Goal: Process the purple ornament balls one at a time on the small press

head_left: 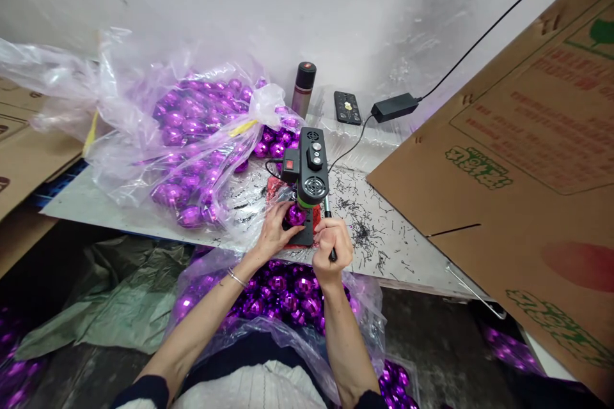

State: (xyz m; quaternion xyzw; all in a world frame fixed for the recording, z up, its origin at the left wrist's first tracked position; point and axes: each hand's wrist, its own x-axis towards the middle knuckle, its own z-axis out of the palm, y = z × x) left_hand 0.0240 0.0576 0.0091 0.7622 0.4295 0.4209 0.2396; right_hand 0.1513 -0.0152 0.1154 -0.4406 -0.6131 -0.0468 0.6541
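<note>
My left hand (275, 230) is closed around a shiny purple mirror-faceted ball ornament (296, 215), which sits under the head of a small black bench press machine (313, 163). A green band shows at the lower end of that head, just above the ball. My right hand (333, 246) wraps round the black grip of the machine's metal lever (327, 203), to the right of the ball. The machine's black base plate (302, 238) rests on the table near its front edge. Red material shows beneath and beside the base.
A clear plastic bag (192, 160) of purple balls lies left on the table (398, 249); another open bag (288, 294) hangs at the front. A spray can (304, 89), phone (347, 107) and power adapter (395, 107) stand behind. Black scraps (362, 230) and a cardboard box (508, 166) are right.
</note>
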